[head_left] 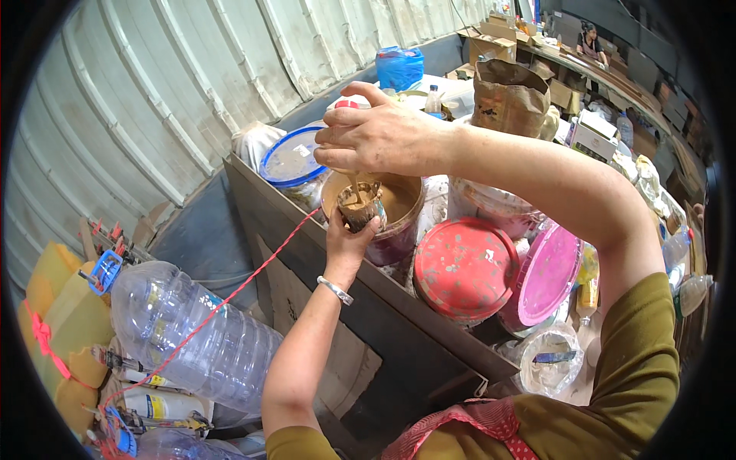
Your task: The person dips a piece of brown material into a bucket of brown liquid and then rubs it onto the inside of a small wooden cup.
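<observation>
My left hand [346, 247] is wrapped round a small cup [365, 216] smeared with brown paint, held over the near-left side of a bucket of brown paint [401, 201]. Just above the cup, my right hand [387, 138] has its fingers curled downward. Under those fingers a narrow brown, paint-coated streak or tool reaches into the cup; what the fingers grip is mostly hidden by the hand. A silver bracelet [335, 290] circles my left wrist.
A blue-rimmed bucket [295, 156] stands to the left. Red [466, 270] and pink [546, 274] lids lie to the right, near a paper bag [510, 96]. A dark board edge [360, 284] runs in front. Large plastic bottles [195, 333] and a red cord [230, 295] are at lower left.
</observation>
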Available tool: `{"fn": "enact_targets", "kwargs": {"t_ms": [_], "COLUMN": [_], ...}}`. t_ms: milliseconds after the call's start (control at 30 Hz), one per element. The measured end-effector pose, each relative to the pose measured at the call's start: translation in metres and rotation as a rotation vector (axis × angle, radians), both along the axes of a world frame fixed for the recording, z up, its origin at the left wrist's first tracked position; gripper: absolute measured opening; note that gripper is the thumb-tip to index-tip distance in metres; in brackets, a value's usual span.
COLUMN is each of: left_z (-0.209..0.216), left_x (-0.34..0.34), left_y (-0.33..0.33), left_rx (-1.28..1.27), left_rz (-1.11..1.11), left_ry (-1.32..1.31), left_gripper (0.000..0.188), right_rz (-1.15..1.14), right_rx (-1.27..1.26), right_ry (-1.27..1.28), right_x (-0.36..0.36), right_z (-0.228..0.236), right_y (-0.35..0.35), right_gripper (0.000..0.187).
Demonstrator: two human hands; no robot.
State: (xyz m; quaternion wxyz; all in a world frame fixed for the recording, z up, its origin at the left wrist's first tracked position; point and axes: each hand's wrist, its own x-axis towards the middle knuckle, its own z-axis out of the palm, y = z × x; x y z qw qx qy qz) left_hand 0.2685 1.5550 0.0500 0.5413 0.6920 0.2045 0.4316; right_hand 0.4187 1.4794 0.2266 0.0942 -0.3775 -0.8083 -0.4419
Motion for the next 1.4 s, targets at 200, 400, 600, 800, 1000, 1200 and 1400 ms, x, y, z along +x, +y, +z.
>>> {"fn": "enact_targets", "kwargs": {"t_ms": [200,400,600,800,1000,1200,1400], "left_z": [0.012,0.019,0.026,0.024,0.050,0.042,0.037], "left_x": [-0.003,-0.008,-0.015,-0.012,-0.018,-0.013,-0.016], "left_y": [-0.017,-0.033,-0.054,-0.068,-0.090,-0.104,-0.125], "left_rx": [0.008,0.070,0.047,0.103,0.149,0.108,-0.001], "left_rz": [-0.010,0.010,-0.038,-0.065,-0.143,-0.178,-0.194], "left_ry": [0.017,0.092,0.062,0.047,0.049,0.055,0.018], "left_gripper": [0.056,0.054,0.051,0.053,0.036,0.047,0.048], "right_rz": [0.019,0.029,0.040,-0.019,0.025,-0.012,-0.019], "right_rx": [0.020,0.023,0.091,0.031,0.003,-0.012,-0.011], "right_ry": [-0.039,-0.043,-0.099,-0.103,-0.090,-0.071,-0.048], "right_x": [-0.004,-0.013,-0.021,-0.018,-0.017,-0.015,-0.019], "right_z": [0.007,0.015,0.017,0.013,0.023,0.019,0.022], "right_y": [-0.013,-0.037,-0.061,-0.081,-0.103,-0.128,-0.150], "right_gripper": [0.032,0.032,0.029,0.025,0.023,0.024,0.028]}}
